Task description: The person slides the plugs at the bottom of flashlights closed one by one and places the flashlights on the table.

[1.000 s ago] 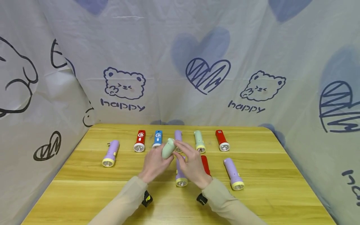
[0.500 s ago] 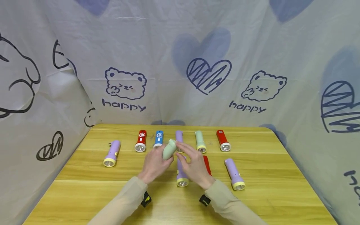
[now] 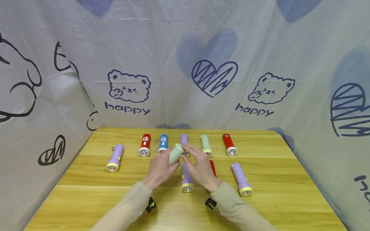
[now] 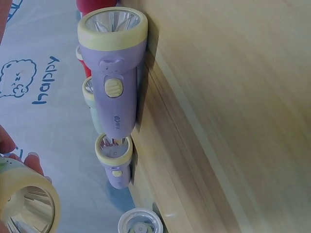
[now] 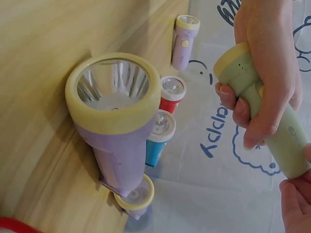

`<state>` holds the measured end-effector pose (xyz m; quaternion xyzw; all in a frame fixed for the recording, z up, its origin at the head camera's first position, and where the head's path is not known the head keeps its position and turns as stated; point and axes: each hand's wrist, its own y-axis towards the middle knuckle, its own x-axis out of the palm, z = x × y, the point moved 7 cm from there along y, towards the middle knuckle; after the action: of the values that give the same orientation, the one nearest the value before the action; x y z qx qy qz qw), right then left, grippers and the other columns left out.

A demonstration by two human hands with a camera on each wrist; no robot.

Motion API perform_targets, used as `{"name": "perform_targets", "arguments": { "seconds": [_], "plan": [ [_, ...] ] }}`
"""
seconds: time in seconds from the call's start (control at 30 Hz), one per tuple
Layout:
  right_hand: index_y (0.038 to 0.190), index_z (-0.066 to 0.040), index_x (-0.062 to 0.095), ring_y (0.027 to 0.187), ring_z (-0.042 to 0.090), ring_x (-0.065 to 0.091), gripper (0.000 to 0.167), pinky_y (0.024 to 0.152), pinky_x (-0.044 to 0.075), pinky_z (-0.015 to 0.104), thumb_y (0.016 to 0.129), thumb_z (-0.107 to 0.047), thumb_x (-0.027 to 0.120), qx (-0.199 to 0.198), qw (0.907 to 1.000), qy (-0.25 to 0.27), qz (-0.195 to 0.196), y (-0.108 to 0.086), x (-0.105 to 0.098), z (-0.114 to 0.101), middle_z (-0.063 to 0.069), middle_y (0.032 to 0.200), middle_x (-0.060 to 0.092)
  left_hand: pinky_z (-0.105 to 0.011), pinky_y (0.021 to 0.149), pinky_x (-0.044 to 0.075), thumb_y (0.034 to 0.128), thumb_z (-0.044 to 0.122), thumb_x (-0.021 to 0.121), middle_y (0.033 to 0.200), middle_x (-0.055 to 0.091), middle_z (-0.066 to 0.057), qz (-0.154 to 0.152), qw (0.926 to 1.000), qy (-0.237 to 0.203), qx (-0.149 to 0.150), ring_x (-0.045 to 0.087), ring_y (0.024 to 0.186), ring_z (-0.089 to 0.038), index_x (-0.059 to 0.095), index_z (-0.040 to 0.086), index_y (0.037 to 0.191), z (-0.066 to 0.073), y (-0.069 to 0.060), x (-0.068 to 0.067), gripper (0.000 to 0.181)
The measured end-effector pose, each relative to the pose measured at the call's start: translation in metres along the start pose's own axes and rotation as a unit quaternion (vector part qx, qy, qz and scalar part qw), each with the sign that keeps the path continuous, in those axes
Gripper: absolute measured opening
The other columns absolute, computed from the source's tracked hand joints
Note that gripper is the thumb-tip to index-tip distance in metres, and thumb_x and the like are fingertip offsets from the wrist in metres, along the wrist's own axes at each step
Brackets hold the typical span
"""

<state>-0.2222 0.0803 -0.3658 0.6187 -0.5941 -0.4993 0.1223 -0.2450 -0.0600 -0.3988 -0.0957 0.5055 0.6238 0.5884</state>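
Above the middle of the table, my left hand [image 3: 159,168] grips a pale green flashlight [image 3: 175,155], its fingers wrapped round the body. My right hand [image 3: 201,168] has its thumb and fingertips on either side of the tail end. In the right wrist view the green flashlight [image 5: 282,138] slants, its yellow head up and left, thumb beside the yellow switch. The left wrist view catches its lens rim [image 4: 53,206] at the lower left. Below the hands lies a purple flashlight [image 3: 187,176]; a red flashlight [image 3: 213,167] is mostly hidden behind my right hand.
Along the back of the wooden table [image 3: 101,205] lie a red [image 3: 145,142], a blue [image 3: 163,141], a purple [image 3: 184,139], a green [image 3: 204,141] and another red flashlight [image 3: 228,142]. Purple flashlights lie at left [image 3: 116,155] and right [image 3: 240,176]. A printed cloth [image 3: 170,80] hangs behind.
The hands and the green flashlight stay almost in place, with a slight shift to the right. My right fingers move slightly at its tail end. The other flashlights have not moved.
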Motion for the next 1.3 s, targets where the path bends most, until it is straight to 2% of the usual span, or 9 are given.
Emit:
{"name": "perform_targets", "arguments": {
  "seconds": [0.17, 0.43, 0.73, 0.93, 1.3],
  "plan": [
    [0.124, 0.005, 0.067, 0.117, 0.035, 0.068, 0.037, 0.097, 0.057, 0.043, 0.088, -0.001, 0.074, 0.01, 0.9999, 0.007, -0.005, -0.002, 0.003, 0.0, 0.023, 0.127, 0.069, -0.021, 0.05, 0.042, 0.0809, 0.014, 0.077, 0.071, 0.066, -0.007, 0.004, 1.0, 0.004, 0.0, 0.053, 0.056, -0.013, 0.067, 0.003, 0.101, -0.001, -0.002, 0.001, 0.025],
    [0.127, 0.005, 0.065, 0.121, 0.034, 0.066, 0.04, 0.1, 0.056, 0.043, 0.089, -0.001, 0.073, 0.033, 0.9988, 0.028, -0.022, -0.005, 0.007, 0.0, 0.022, 0.133, 0.066, -0.022, 0.05, 0.044, 0.0817, 0.015, 0.078, 0.073, 0.067, -0.009, -0.004, 0.9998, 0.002, -0.021, 0.055, 0.057, -0.014, 0.067, 0.003, 0.103, -0.006, -0.004, 0.003, 0.027],
    [0.129, 0.004, 0.065, 0.123, 0.034, 0.065, 0.041, 0.1, 0.055, 0.043, 0.09, -0.002, 0.073, 0.038, 0.9985, 0.034, -0.019, -0.004, 0.007, 0.0, 0.022, 0.134, 0.066, -0.025, 0.053, 0.046, 0.083, 0.016, 0.077, 0.078, 0.069, -0.01, -0.009, 0.9993, -0.011, -0.034, 0.058, 0.061, -0.015, 0.069, 0.004, 0.108, -0.008, -0.003, 0.003, 0.029],
    [0.131, 0.004, 0.063, 0.124, 0.035, 0.064, 0.042, 0.101, 0.055, 0.043, 0.09, -0.001, 0.072, 0.033, 0.9983, 0.044, -0.018, -0.008, 0.008, 0.001, 0.023, 0.135, 0.064, -0.024, 0.052, 0.046, 0.0818, 0.014, 0.077, 0.078, 0.069, -0.01, -0.008, 0.9993, -0.012, -0.034, 0.058, 0.061, -0.015, 0.069, 0.004, 0.108, -0.009, -0.004, 0.003, 0.03],
    [0.133, 0.001, 0.063, 0.123, 0.034, 0.065, 0.044, 0.102, 0.054, 0.044, 0.09, -0.001, 0.071, 0.042, 0.9976, 0.048, -0.025, -0.013, 0.006, 0.002, 0.02, 0.138, 0.063, -0.023, 0.05, 0.044, 0.0796, 0.014, 0.079, 0.073, 0.067, -0.008, -0.002, 0.9998, 0.008, -0.018, 0.054, 0.057, -0.013, 0.067, 0.005, 0.097, -0.008, -0.006, 0.003, 0.023]
  ]
}}
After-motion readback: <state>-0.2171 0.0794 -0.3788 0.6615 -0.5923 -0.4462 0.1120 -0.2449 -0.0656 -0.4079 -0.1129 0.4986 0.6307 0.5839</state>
